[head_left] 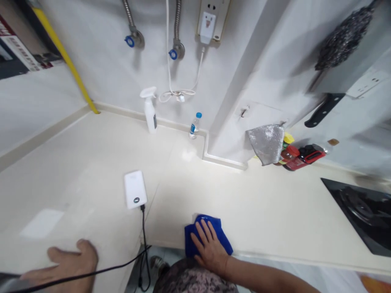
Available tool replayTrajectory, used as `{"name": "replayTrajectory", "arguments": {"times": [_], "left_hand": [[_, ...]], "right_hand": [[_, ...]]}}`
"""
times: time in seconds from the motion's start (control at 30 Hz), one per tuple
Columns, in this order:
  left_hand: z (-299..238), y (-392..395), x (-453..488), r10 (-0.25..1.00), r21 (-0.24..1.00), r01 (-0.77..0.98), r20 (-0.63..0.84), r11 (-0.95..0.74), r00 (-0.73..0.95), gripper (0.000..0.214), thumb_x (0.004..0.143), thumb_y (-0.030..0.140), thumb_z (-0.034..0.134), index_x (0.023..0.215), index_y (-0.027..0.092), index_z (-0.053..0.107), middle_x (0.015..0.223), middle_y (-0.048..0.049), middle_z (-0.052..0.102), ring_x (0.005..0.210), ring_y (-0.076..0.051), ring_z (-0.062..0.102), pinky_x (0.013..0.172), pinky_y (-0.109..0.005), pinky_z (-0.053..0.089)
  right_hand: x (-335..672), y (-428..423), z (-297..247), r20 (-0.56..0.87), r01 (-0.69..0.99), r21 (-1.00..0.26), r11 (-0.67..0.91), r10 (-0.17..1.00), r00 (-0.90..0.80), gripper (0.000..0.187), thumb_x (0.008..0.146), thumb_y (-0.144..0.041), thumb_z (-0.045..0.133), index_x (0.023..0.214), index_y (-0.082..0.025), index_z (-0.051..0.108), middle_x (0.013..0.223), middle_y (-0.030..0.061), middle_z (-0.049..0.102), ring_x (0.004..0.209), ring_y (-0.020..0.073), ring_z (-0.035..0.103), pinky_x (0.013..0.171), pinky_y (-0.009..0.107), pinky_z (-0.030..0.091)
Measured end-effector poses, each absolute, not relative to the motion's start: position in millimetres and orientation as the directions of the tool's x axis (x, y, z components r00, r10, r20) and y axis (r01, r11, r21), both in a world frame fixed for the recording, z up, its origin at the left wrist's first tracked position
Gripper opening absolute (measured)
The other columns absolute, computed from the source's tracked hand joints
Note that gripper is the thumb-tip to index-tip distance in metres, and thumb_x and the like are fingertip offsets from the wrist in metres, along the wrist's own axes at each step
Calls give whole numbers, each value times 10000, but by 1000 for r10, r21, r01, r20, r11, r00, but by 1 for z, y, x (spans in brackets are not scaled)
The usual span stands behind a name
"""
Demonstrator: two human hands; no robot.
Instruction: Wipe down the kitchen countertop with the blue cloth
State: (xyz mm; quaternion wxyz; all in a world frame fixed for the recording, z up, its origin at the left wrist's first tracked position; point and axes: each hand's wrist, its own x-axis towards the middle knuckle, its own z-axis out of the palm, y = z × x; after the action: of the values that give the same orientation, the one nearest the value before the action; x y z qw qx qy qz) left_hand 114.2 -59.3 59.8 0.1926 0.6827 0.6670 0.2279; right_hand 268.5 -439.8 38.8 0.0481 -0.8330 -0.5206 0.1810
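A blue cloth [224, 238] lies at the front edge of the cream countertop [259, 207], part of it hanging over. My right hand [210, 246] rests flat on the cloth with its fingers stretched out, pressing it from above. At the lower left, my left hand [75, 262] is over the counter with some fingers apart; a black cable [119, 266] crosses in front of it. Between and beyond the hands lies a white power bank [134, 187] with a small lit display, and the cable is plugged into its near end.
Against the back wall stand a white spray bottle [150, 112] and a small water bottle [194, 127]. Sauce bottles [301, 158] and a hanging silver cloth [267, 142] are on the right. A black stove [363, 215] sits at far right; a knife [325, 110] hangs above.
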Motion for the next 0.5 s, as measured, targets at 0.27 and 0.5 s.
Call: {"name": "replayTrajectory", "arguments": {"times": [0.27,0.5], "left_hand": [[39,-53,106,995,596,803,90,-23,-37,953,748,620,609,1480,62,364,1591,-375,44,1466,-536,108,1161,-658,147],[59,-58,103,999,582,812,44,-42,20,951,806,685,519,1496,54,344,1580,-394,48,1478,-509,82,1162,-640,156]], "right_hand": [[247,-351,59,-146,869,-309,-387,922,359,706,1022,-515,412,1590,-129,246,1657,248,59,1526,453,29,1192,716,129],[236,-299,68,-11,886,-338,-316,943,332,688,1024,-460,442,1582,-110,245,1658,245,113,1532,424,84,1208,672,168]]}}
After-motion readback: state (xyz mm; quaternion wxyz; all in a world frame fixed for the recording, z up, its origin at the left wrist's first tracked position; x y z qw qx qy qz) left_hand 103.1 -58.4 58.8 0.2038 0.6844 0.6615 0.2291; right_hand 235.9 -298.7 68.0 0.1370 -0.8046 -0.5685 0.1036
